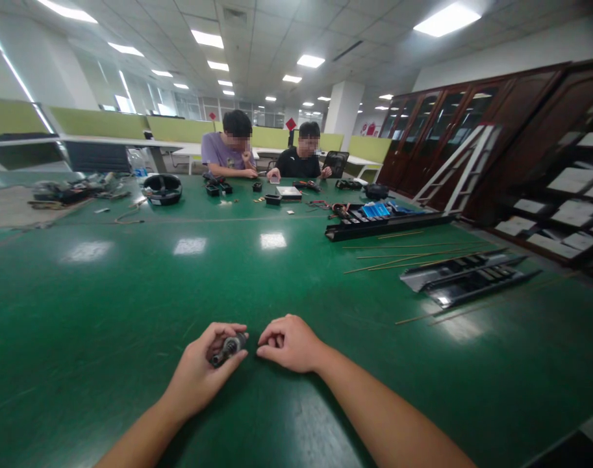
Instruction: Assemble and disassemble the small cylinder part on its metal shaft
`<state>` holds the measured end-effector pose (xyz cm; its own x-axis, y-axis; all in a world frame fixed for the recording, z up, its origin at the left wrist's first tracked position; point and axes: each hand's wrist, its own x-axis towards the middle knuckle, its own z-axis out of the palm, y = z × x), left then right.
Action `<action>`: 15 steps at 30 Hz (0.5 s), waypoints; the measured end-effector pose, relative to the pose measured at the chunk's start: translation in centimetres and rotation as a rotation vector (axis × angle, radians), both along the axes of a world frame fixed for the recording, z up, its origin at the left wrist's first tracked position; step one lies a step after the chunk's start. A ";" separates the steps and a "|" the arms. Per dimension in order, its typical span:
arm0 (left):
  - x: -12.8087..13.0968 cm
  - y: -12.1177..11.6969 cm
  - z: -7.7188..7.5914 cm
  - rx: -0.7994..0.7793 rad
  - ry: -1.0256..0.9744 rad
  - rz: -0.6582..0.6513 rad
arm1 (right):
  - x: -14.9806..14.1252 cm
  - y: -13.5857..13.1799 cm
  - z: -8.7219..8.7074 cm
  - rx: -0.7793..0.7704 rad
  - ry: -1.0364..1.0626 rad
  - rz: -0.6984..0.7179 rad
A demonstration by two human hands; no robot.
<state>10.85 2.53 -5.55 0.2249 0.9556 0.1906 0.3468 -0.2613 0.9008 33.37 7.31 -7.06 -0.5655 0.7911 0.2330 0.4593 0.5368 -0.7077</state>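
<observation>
My left hand [191, 374] is closed around a small grey metal mechanical part [230, 348] with a round body and a short stub pointing toward me. Its thumb and fingers grip the part from both sides, just above the green tabletop. Close by on the right, my right hand [291, 344] has curled fingers, with thumb and index finger nearly meeting. Whatever may lie between those fingertips is too small or hidden to make out. A narrow gap separates the right fingertips from the metal part.
On the green table [179, 286], black metal channels [476, 276] and thin brass-coloured rods [398, 260] lie to the right. A longer black rail [388, 224] sits behind them. Two people [228, 153] work at the far edge among small parts. A black round case [162, 188] stands far left.
</observation>
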 end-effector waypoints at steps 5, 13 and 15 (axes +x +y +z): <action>0.0 -0.4 0.2 -0.047 -0.059 0.000 | -0.1 0.0 0.0 0.017 -0.008 -0.004; 0.2 0.0 0.0 -0.061 -0.085 -0.011 | -0.1 -0.1 0.3 0.012 -0.028 -0.007; 0.2 0.0 0.0 -0.039 -0.050 -0.010 | -0.2 -0.1 0.4 0.007 -0.033 -0.007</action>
